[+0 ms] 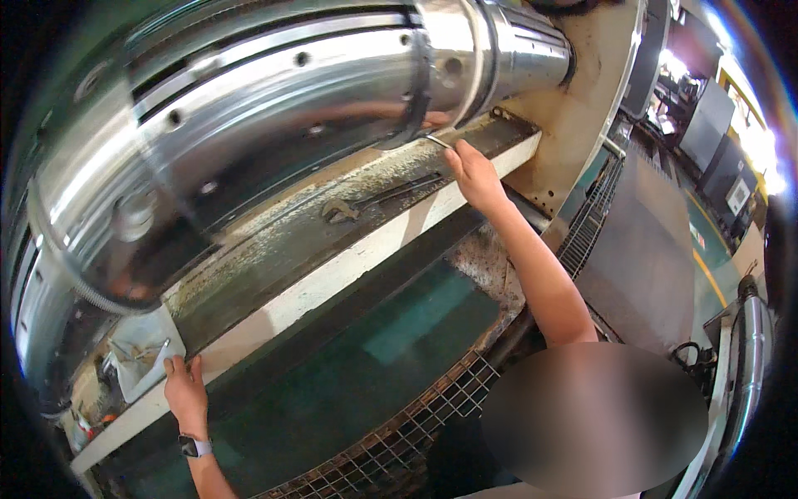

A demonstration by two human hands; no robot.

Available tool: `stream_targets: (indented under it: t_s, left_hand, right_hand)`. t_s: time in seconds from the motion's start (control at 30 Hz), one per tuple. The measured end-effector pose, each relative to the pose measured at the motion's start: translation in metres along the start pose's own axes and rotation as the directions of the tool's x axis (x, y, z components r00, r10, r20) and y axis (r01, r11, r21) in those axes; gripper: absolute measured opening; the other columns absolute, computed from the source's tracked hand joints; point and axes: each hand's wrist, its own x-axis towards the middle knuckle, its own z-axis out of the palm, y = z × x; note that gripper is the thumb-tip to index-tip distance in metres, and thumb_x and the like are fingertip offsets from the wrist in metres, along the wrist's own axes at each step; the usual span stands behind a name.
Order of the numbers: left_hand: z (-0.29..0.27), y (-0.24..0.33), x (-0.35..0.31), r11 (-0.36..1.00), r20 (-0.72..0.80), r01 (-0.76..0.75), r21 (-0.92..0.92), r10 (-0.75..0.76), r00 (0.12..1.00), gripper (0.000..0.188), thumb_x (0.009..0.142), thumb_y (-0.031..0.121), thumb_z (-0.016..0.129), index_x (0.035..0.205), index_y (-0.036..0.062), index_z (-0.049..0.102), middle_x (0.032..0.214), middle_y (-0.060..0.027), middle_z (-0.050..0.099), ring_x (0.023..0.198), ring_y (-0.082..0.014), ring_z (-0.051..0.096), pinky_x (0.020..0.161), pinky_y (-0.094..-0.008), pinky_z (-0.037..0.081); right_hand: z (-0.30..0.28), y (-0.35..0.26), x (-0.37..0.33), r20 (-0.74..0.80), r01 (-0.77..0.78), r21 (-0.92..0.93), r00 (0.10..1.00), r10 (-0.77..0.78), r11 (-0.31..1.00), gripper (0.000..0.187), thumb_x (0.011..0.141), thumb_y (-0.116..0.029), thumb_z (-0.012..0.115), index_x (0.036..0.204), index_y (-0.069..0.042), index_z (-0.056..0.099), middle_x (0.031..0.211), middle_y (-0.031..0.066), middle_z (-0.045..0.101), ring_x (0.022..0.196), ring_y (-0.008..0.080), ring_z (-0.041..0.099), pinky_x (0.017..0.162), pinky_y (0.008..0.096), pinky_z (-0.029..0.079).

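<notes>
My right hand [477,176] is closed round a thin metal rod [438,141], whose tip reaches toward the underside of a large shiny steel cylinder [283,108]. Its far end is hidden in the fist, so I cannot tell which tool it is. Over at the lower left, my left hand [186,397] has its fingers apart at the edge of a white plastic container [148,359], which holds small metal pieces. A watch is on that wrist. Between the hands, an adjustable wrench [342,211] lies on the ledge beneath the cylinder.
A pale-edged ledge [332,270] runs diagonally below the cylinder. Under it are a dark green recess [399,328] and a metal grating [432,407]. A cream machine wall [586,108] stands at the right end, with floor plates [640,241] and machines beyond.
</notes>
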Motion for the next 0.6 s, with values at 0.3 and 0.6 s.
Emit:
stream_targets:
  t_s: [0.3, 0.6]
  left_hand:
    - [0.027, -0.01, 0.003, 0.996, -0.097, -0.069, -0.061, 0.063, 0.993, 0.028, 0.09, 0.031, 0.051, 0.095, 0.0038, 0.052, 0.101, -0.0206, 0.054, 0.073, -0.04, 0.059, 0.058, -0.0461, 0.048]
    - [0.011, -0.019, 0.0, 1.0, -0.039, -0.03, -0.004, 0.03, 0.999, 0.027, 0.092, 0.03, 0.048, 0.1, 0.0046, 0.049, 0.108, -0.0219, 0.051, 0.079, -0.0432, 0.057, 0.063, -0.0484, 0.046]
  right_hand:
    - [0.012, 0.016, 0.011, -0.09, -0.228, -0.055, 0.971, 0.223, 0.972, 0.053, 0.093, -0.049, 0.035, 0.089, 0.0, 0.056, 0.084, 0.0258, 0.059, 0.086, 0.0454, 0.054, 0.074, 0.0499, 0.041]
    - [0.023, -0.008, -0.002, -0.129, -0.261, 0.036, 0.956, 0.264, 0.965, 0.05, 0.094, -0.047, 0.036, 0.088, -0.002, 0.056, 0.085, 0.0258, 0.06, 0.085, 0.0462, 0.054, 0.072, 0.0504, 0.041]
